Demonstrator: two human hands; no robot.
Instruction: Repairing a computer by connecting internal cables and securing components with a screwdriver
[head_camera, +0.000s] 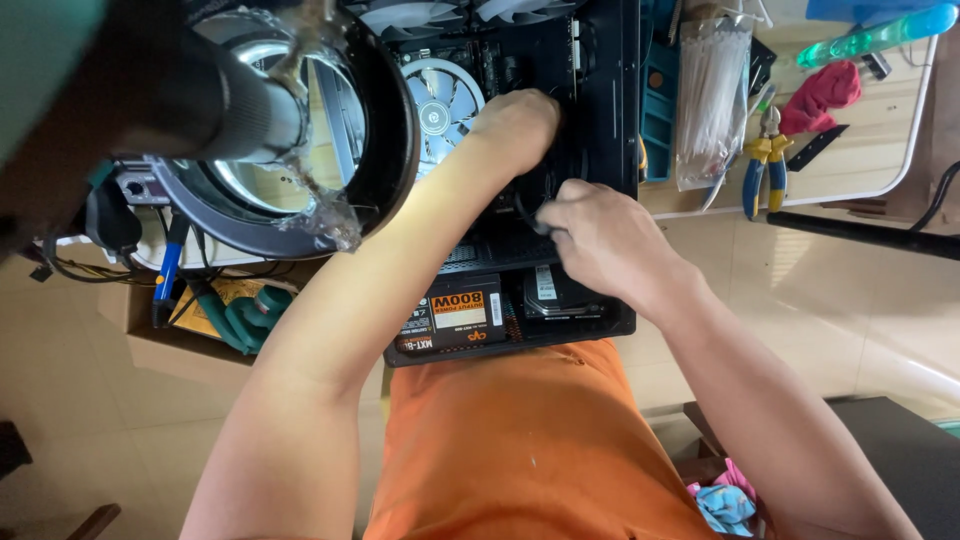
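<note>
An open black computer case (612, 150) lies on its side before me, showing a round cooler fan (440, 105), a black power supply (455, 318) and a hard drive (560, 295). My left hand (515, 125) reaches deep into the case beside the cooler fan; its fingers are hidden, so what it holds cannot be made out. My right hand (590, 235) is curled over the lower part of the board and pinches a black cable (525, 215).
A round ring lamp (300, 130) on a black arm hangs over the left. On the wooden table (880, 150) lie a bag of white cable ties (710, 95), blue-and-yellow pliers (765, 165), a red cloth (820, 95) and a green bottle (880, 35). Tools sit at lower left (230, 310).
</note>
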